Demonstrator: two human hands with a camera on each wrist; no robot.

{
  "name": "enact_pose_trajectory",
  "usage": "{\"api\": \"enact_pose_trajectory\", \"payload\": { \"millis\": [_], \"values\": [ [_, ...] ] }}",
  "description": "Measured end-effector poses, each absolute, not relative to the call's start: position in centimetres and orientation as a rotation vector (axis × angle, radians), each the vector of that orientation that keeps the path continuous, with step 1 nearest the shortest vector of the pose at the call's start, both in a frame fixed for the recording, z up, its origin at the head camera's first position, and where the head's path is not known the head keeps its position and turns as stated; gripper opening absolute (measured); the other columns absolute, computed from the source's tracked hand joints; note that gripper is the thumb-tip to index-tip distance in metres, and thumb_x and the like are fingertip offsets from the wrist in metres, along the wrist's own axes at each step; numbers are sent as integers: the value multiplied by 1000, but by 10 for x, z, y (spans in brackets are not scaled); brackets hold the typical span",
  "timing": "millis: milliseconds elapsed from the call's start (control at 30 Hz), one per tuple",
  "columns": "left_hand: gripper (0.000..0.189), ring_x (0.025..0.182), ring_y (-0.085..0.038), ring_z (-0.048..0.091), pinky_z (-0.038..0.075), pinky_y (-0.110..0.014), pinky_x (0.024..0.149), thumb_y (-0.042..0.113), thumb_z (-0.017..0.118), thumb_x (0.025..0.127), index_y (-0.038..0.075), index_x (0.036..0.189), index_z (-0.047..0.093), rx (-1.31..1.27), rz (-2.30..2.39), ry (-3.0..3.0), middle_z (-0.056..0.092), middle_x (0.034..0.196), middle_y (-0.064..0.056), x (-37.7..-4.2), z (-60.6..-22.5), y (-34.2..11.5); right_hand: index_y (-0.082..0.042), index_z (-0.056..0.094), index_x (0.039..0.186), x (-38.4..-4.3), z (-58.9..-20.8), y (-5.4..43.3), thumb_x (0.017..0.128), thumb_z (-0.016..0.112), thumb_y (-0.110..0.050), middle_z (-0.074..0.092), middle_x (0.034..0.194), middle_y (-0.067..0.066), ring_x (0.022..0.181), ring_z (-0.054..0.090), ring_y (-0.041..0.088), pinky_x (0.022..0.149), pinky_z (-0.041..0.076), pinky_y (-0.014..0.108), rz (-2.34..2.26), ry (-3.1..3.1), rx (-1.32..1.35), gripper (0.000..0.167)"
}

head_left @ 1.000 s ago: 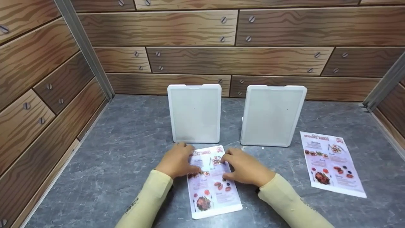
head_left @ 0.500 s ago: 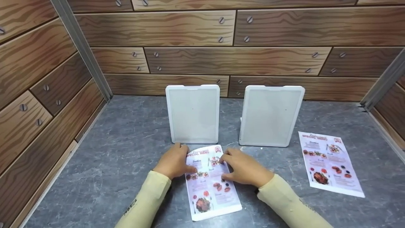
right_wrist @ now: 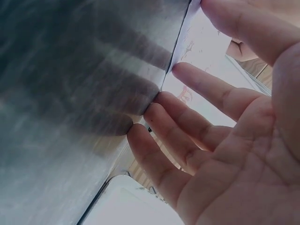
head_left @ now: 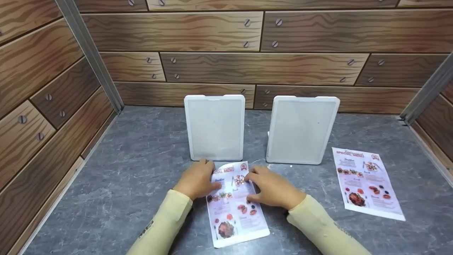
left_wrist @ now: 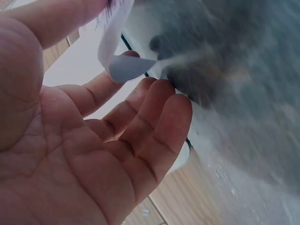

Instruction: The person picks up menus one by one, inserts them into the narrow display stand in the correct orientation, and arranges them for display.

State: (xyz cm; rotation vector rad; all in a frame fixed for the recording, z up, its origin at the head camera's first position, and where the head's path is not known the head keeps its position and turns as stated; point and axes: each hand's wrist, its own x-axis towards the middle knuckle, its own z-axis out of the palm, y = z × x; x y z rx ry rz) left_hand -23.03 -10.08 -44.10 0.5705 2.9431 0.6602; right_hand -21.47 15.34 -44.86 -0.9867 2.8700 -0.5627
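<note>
A printed menu sheet lies on the grey tabletop between both hands, its upper left part slightly raised. My left hand pinches the sheet's left edge, thumb over the print. In the left wrist view, the paper edge curls up between that thumb and the index finger, while the other fingers extend past it. My right hand rests at the sheet's right edge with relaxed fingers, thumb and index touching the paper. Its other fingertips meet the tabletop in the right wrist view.
Just beyond the sheet stands a white framed board on the left. A similar white board is to its right, leaning back. Another menu sheet lies flat at the right. Wood-patterned walls enclose the back and sides.
My left hand has shifted away from the sheet's top left corner and back over it, covering part of the heading again. My right hand stays in place. The view drifts slightly.
</note>
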Motion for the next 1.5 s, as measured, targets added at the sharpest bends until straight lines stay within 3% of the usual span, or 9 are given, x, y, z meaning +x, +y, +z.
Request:
{"api": "enact_pose_trajectory", "payload": {
  "millis": [267,500,633,733,867,1067,1200,1400,1500],
  "values": [
    [28,94,-27,62,52,-49,89,20,81,88,7,109,67,616,657,2880,64,103,-9,-241,-438,-98,-5,68,120,-217,-448,149,85,85,-25,58,122,12,109,58,28,96,51,50,-585,2844,-964,44],
    [12,82,-21,57,51,-45,80,14,78,90,9,94,67,656,724,2859,64,90,-4,-245,-442,-103,1,63,130,-217,-447,148,85,85,-24,58,129,17,116,58,32,102,48,52,-632,2828,-911,56],
    [12,75,-20,54,49,-43,74,10,78,87,10,87,66,675,741,2853,63,83,-2,-246,-440,-103,5,51,143,-216,-447,149,85,85,-24,55,140,22,129,54,37,112,42,54,-729,2812,-812,73],
    [16,71,-19,52,48,-40,70,9,79,86,11,82,64,700,731,2856,60,78,0,-245,-438,-102,5,43,147,-215,-447,151,87,83,-26,57,139,21,131,54,37,112,41,53,-808,2820,-711,79],
    [25,69,-17,49,45,-37,67,12,82,86,14,77,59,763,713,2863,55,73,2,-245,-436,-100,1,54,137,-214,-446,153,90,80,-25,62,125,15,118,59,32,105,47,53,-791,2880,-658,60],
    [27,70,-14,52,46,-33,67,19,84,87,17,76,59,812,735,2856,58,74,7,-244,-433,-96,-12,69,94,-218,-448,156,94,75,-15,69,94,1,85,62,20,80,53,45,-799,3006,-748,6],
    [28,70,-13,52,47,-32,67,20,84,87,19,74,59,820,778,2848,59,74,8,-244,-428,-95,-14,71,86,-221,-447,158,95,73,-12,73,88,-1,77,64,17,73,53,42,-847,3062,-810,8],
    [26,73,-10,58,51,-32,70,21,83,88,20,74,61,824,916,2867,65,76,10,-244,-420,-96,-13,73,91,-223,-443,160,94,74,-16,63,74,-5,66,52,11,62,46,33,-902,3019,-744,5],
    [22,74,-9,61,53,-32,72,23,82,89,20,77,64,831,960,2927,68,80,10,-246,-418,-97,-13,77,97,-224,-441,160,95,75,-15,68,78,-4,65,51,8,62,45,30,-943,3009,-728,4]
  ]
}}
